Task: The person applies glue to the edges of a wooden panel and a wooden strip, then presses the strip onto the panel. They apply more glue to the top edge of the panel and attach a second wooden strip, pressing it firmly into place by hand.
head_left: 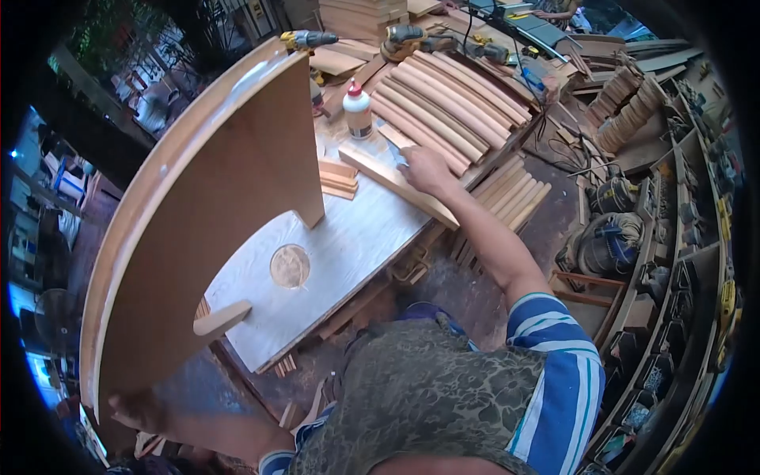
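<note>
A large curved wooden panel stands upright on the white-topped bench, with a whitish smear along its curved edge. My left hand is at the panel's lower left end, dark and blurred, so its fingers cannot be made out. On the other side, my right hand has its fingers closed at a light strip-like piece beside a long wooden bar; the fingertips are partly hidden. A white glue bottle with a red cap stands behind the bar. Short wooden strips lie next to the panel.
Rows of rounded wooden slats lie at the bench's back right. Power tools sit behind them. A cable hangs near the right corner. Shelves of tools line the right side. Another person's arm shows at the top.
</note>
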